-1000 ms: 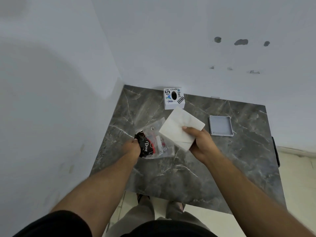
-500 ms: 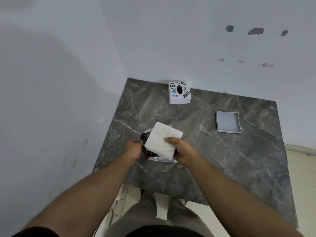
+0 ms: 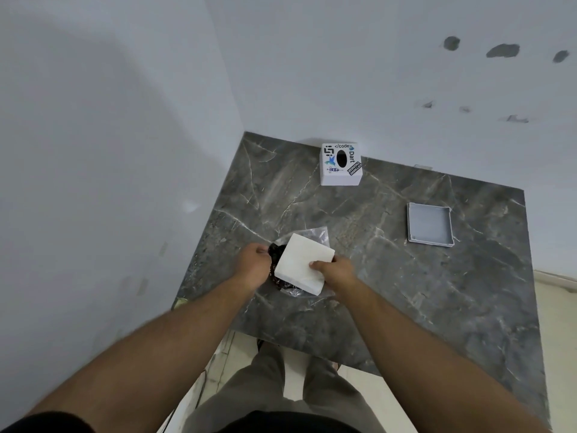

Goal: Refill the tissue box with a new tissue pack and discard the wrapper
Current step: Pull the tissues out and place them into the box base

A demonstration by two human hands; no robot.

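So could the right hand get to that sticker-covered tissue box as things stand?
Probably not yet: the right hand is gripping the tissue stack. The marble tabletop between it and the tissue box looks bare, though.

A dark marble table (image 3: 406, 292) carries a stickered tissue box (image 3: 341, 164), a grey lid (image 3: 430, 224) and a crumpled wrapper (image 3: 318, 235).

Tissue box (image 3: 341, 164) behind tissue stack (image 3: 303, 266); lid (image 3: 430, 224) right (apart).
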